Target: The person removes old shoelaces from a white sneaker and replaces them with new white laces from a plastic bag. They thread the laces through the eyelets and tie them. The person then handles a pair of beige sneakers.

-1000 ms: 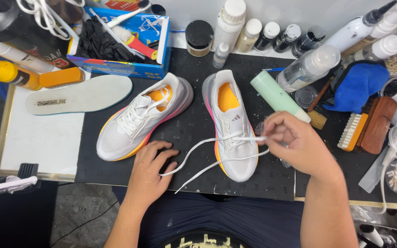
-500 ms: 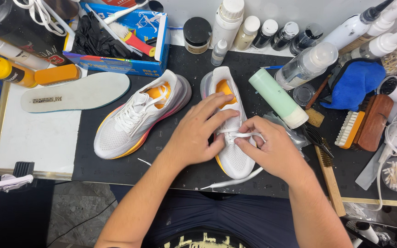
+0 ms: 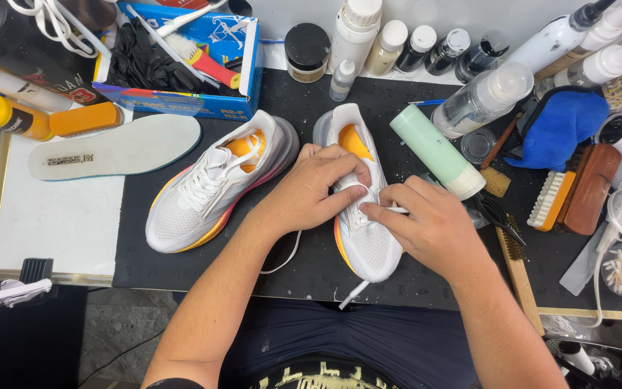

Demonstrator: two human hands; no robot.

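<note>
Two white running shoes with orange and pink soles stand on a black mat (image 3: 282, 94). The left shoe (image 3: 214, 191) is laced and lies angled toward the front left. On the right shoe (image 3: 365, 238), both hands meet at the eyelets. My left hand (image 3: 311, 189) rests over its tongue and pinches the white lace (image 3: 286, 256). My right hand (image 3: 426, 225) grips the lace from the right side. One loose lace end trails left under my forearm, another hangs off the mat's front edge.
A white insole (image 3: 113, 148) lies at the left on a white board. A blue box (image 3: 181, 61) with black gloves and brushes stands behind. Several bottles, a green tube (image 3: 433, 151), a blue cloth (image 3: 563, 130), wooden brushes (image 3: 574, 191) and cotton swabs crowd the back and right.
My left hand moved from the mat onto the right shoe. The long loose lace lengths have been drawn in, and both hands now work at eyelets higher up.
</note>
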